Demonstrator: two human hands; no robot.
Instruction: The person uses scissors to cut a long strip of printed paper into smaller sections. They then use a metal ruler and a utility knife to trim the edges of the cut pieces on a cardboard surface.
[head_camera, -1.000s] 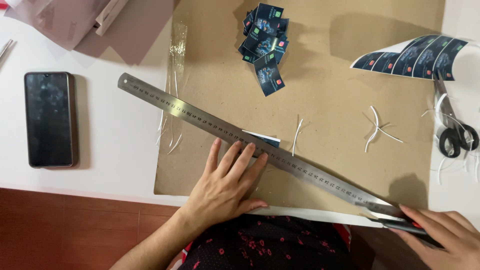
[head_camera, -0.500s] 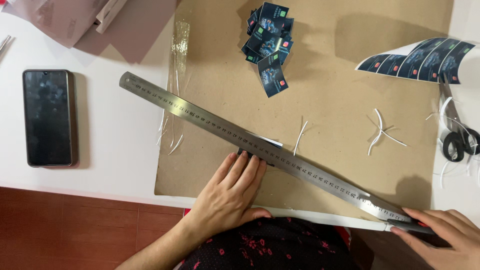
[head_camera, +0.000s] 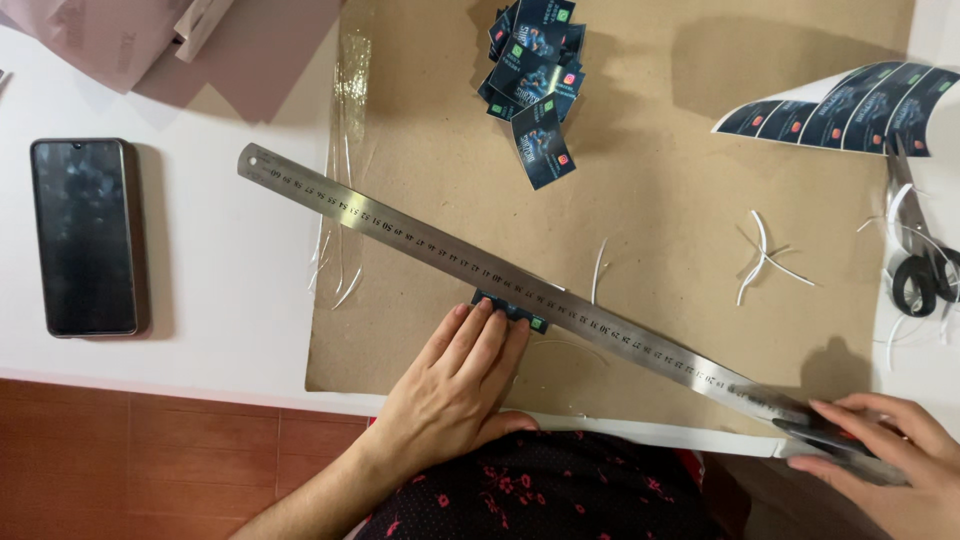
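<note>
Cutting step in hand, judging by the layout: long steel ruler (head_camera: 520, 285) lies diagonally across the brown cardboard sheet (head_camera: 660, 230) on the white table (head_camera: 220, 270). Left hand (head_camera: 455, 385) lies open and flat, fingertips pressing the ruler's near edge over a small dark printed card (head_camera: 510, 310) that peeks from under it. Right hand (head_camera: 880, 450) is closed around a dark tool at the ruler's near-right end; likely a knife, its blade is not visible. Next move probably calls for firm ruler pressure and a steady pull along the edge. Pile of cut cards (head_camera: 535, 70) far centre; scissors (head_camera: 920, 260) right; phone (head_camera: 85, 235) left.
</note>
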